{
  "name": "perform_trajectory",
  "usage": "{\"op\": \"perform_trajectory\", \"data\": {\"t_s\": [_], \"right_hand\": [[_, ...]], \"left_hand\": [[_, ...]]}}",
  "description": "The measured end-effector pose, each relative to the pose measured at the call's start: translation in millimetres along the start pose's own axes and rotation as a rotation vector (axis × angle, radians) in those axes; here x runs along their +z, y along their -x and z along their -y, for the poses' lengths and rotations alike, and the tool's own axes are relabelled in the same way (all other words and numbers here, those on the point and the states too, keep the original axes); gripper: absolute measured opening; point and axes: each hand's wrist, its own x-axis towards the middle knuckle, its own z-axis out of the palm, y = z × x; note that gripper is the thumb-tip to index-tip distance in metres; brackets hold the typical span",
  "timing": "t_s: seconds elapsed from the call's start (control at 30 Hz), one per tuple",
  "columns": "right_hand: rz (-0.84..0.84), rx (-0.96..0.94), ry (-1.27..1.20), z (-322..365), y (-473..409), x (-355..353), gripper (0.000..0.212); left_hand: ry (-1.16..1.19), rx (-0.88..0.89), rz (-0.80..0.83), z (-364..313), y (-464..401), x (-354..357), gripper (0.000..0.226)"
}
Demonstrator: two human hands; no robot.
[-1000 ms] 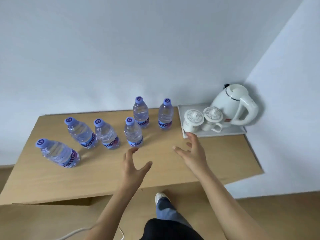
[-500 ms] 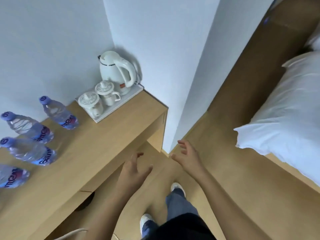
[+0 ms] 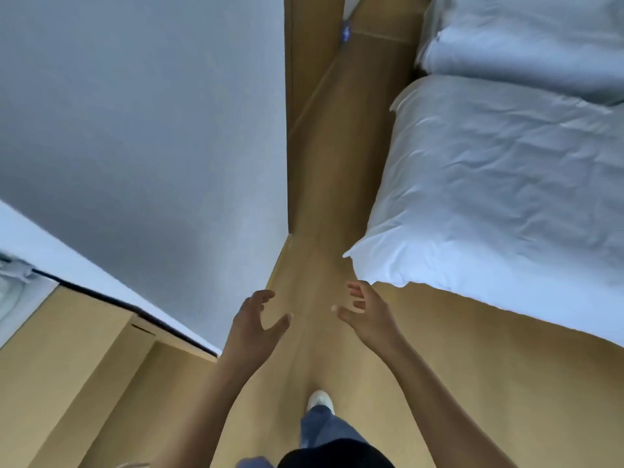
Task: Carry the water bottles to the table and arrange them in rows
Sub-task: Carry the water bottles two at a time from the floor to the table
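My left hand [image 3: 256, 324] and my right hand [image 3: 366, 312] are held out in front of me over the wooden floor, fingers spread and loosely curved, both holding nothing. The table [image 3: 67, 332] shows only as a corner at the lower left. A small blue spot [image 3: 345, 32] lies far down the passage on the floor; it is too blurred to tell what it is. No water bottle is plainly in view.
A white wall [image 3: 152, 130] fills the left, its corner ending near the middle. A bed with white bedding [image 3: 506, 180] takes up the right. A narrow strip of wooden floor [image 3: 324, 163] runs between them. A white tray edge [image 3: 13, 295] shows at far left.
The view has swung right, away from the table. The bottles, kettle and cups have left the frame. Both hands stay raised and hold nothing.
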Motion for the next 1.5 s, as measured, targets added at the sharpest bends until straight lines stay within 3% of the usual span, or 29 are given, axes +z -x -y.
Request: {"op": "perform_trajectory", "data": {"t_s": [0.43,0.8,1.2,1.5], "right_hand": [[-0.038,0.107,-0.05,15.0,-197.1,-115.4,0.044],[-0.06,0.078,0.002,138.6,-467.9,-193.3,0.054],[-0.015,0.097,-0.062,193.6,-751.2,-273.4,0.053],[-0.036,-0.014,0.06,282.6,-997.6,-391.0,0.053]], "left_hand": [[-0.058,0.07,0.136,-129.9,-226.3,91.3,0.047],[-0.057,0.205,0.169,-266.1,-509.6,95.5,0.049],[0.009,0.121,0.136,-360.0,-784.1,125.9,0.041],[0.012,0.155,0.095,-477.9,-1002.3,162.6,0.035]]}}
